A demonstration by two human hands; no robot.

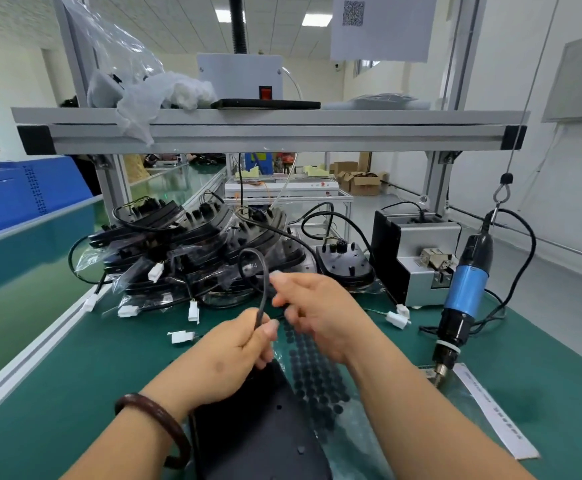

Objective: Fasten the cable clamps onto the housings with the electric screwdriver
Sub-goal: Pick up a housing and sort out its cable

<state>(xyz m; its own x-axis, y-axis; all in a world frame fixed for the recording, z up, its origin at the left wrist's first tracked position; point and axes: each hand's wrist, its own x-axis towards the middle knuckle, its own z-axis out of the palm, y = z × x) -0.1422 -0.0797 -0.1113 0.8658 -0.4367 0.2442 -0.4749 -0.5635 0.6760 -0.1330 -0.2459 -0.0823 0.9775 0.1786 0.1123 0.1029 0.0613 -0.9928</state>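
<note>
Just below the fingers, under both wrists, a black housing (258, 427) lies flat on the green counter (109, 358). The left hand (227, 355), with a dark bracelet (158, 420) on its wrist, pinches a black cable (263, 289) between thumb and fingers (268, 332). The cable loops up above them. The right hand (320, 313) is just beside it and blurred, its fingers (282, 280) curled close to the cable; whether they grip anything I cannot tell. Under the right fingers lies a sheet of black round pads (313, 372). Well to the right of them the blue electric screwdriver (466, 289) hangs from a hook (500, 197), its tip down at the counter. Beyond the fingers sit a pile of housings (192, 251) with white plugs (156, 271), a single housing (346, 268) and a grey screw feeder (417, 251).
</note>
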